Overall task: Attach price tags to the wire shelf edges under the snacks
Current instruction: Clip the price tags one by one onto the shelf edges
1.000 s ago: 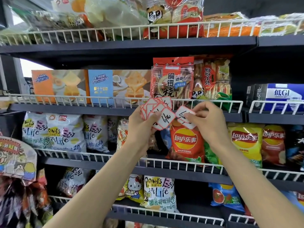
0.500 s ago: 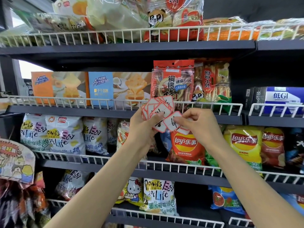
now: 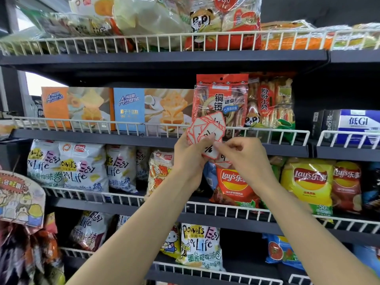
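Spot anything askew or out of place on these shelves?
Mostly tidy. One oddity: a yellow Lay's bag on the chip shelf hangs its bottom edge over the white wire rail, past the front. No price tags on the rails yet; the stack is in hand.

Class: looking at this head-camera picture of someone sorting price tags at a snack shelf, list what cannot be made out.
- Price tags, head view: writing blurred, overlapping, count unclear.
- Right hand: grip on a tag hidden by its own fingers.
- Wire shelf edge: attached tags, if any, too small.
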`<control>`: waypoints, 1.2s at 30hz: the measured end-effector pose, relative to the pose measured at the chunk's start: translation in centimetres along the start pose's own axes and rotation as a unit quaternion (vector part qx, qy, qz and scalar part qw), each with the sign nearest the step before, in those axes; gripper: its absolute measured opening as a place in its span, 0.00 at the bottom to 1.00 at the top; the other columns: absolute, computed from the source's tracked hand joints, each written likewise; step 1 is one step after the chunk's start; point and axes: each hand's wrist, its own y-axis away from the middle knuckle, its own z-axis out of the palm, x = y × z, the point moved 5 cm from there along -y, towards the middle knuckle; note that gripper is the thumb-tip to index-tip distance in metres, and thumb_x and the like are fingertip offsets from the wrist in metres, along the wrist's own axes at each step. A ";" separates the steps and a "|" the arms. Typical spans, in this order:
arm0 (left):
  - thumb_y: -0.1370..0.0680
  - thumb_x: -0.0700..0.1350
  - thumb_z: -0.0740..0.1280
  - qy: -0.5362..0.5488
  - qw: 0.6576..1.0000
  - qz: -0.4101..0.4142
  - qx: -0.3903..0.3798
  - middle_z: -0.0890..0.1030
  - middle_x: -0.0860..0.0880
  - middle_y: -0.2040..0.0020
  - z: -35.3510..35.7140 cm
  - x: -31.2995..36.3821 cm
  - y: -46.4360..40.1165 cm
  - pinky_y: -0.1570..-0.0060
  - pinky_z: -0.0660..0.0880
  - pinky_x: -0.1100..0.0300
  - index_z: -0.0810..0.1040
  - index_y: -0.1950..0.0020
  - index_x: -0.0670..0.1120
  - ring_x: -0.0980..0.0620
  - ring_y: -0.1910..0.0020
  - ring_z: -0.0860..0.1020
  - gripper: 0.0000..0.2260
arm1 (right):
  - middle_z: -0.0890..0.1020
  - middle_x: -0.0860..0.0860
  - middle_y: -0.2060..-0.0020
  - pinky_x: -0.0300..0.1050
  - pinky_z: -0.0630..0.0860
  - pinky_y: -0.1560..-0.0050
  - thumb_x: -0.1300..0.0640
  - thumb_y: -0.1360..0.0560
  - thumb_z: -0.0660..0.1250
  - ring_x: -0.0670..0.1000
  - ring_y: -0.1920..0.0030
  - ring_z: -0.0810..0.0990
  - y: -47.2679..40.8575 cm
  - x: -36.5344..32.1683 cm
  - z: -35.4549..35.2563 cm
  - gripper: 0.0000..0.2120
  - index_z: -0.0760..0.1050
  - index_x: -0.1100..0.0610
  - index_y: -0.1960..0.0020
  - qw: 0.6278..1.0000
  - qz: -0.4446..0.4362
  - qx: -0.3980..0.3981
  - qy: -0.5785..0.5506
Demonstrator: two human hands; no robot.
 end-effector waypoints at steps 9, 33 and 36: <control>0.23 0.34 0.64 0.039 0.999 -0.024 0.007 0.83 0.44 0.53 -1.8 0.1 -0.7 0.56 0.81 0.59 0.75 0.41 0.39 0.51 0.57 0.82 0.11 | 0.82 0.49 0.67 0.44 0.76 0.64 0.54 0.29 0.72 0.48 0.66 0.81 -0.7 1.4 -0.7 0.07 0.79 0.54 0.64 0.999 0.026 0.018 -0.016; 0.21 0.37 0.62 -0.044 0.996 -0.026 -0.072 0.82 0.41 0.46 -2.1 0.3 -0.7 0.49 0.80 0.55 0.75 0.40 0.40 0.47 0.51 0.82 0.10 | 0.82 0.47 0.65 0.47 0.77 0.60 0.54 0.31 0.74 0.47 0.64 0.80 -1.6 1.5 0.7 0.06 0.79 0.54 0.64 1.000 -0.004 -0.022 -0.006; 0.21 0.37 0.62 -0.053 0.998 -0.019 -0.040 0.82 0.43 0.48 -2.9 0.6 -0.9 0.58 0.81 0.61 0.75 0.44 0.43 0.50 0.55 0.83 0.07 | 0.83 0.53 0.65 0.52 0.78 0.58 0.57 0.30 0.73 0.53 0.62 0.82 -1.8 2.3 0.1 0.07 0.77 0.54 0.65 0.999 0.017 0.002 -0.032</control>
